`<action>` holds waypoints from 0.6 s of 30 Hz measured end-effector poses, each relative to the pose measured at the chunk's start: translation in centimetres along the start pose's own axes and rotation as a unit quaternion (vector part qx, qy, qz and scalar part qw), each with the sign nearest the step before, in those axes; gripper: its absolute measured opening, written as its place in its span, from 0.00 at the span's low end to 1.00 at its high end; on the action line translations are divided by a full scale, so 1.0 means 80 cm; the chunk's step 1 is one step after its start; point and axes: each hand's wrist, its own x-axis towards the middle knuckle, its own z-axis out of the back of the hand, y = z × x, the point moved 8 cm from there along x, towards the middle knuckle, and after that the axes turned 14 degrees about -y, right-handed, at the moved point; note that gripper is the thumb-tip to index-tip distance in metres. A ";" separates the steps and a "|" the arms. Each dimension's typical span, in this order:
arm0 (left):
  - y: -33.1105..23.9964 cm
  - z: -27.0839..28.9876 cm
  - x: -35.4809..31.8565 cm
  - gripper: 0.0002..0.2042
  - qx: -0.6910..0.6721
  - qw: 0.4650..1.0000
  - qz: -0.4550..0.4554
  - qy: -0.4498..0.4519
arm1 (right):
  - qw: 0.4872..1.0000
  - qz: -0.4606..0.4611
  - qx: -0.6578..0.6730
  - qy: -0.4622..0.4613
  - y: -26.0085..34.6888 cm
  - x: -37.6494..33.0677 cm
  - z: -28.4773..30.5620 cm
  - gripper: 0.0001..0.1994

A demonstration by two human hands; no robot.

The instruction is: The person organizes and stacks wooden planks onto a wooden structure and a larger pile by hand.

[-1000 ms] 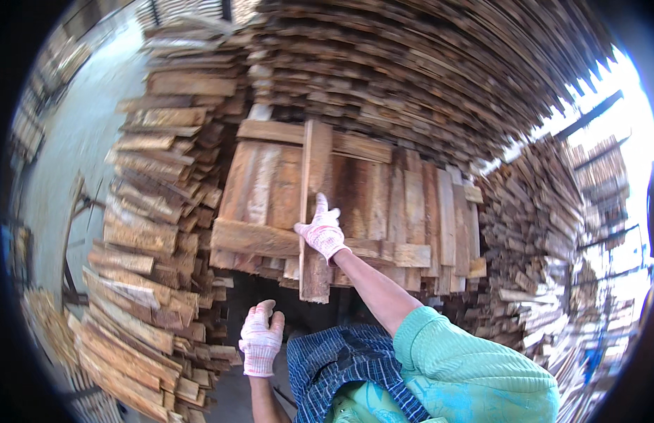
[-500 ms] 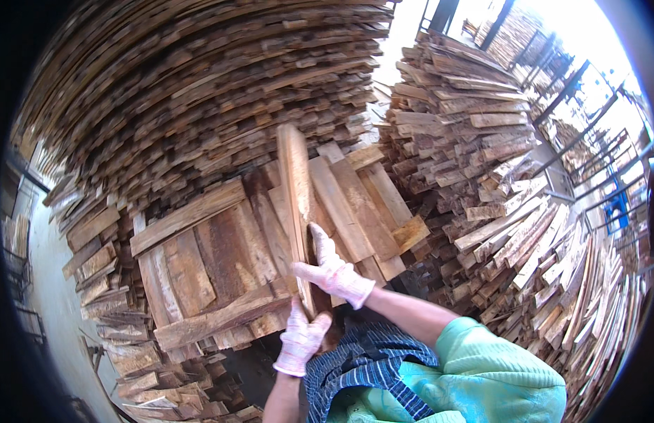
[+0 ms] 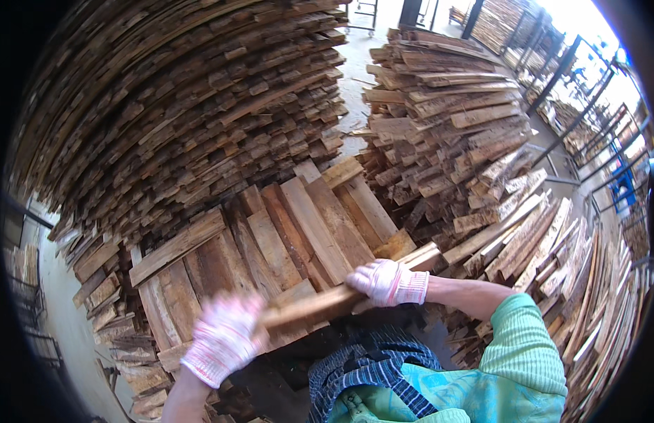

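Observation:
A long wooden board is held in front of my body, slanting up from left to right. My right hand, in a pale pinkish knit glove, is closed round it towards its right end. The gloved left hand is at the board's left end and covers it; motion smears its fingers, so their grip is unclear. Beneath and beyond the held board lies a low stack of planks, laid side by side, with a crosswise plank on top along its far left side.
A tall stack of boards rises behind the plank stack. Another board pile stands at the far right, with loose slats heaped nearer me. Short offcuts pile up at the left. Dark metal frames stand beyond.
The board has swung from nearly upright to a slanting crosswise position close to my body. My hands have spread apart, left hand leftward and right hand rightward. The planks underneath are more exposed.

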 end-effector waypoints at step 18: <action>-0.096 -0.340 -0.148 0.28 -0.583 0.693 0.405 -0.127 | 0.799 -0.557 0.218 -0.064 -0.365 -0.020 -0.126 0.49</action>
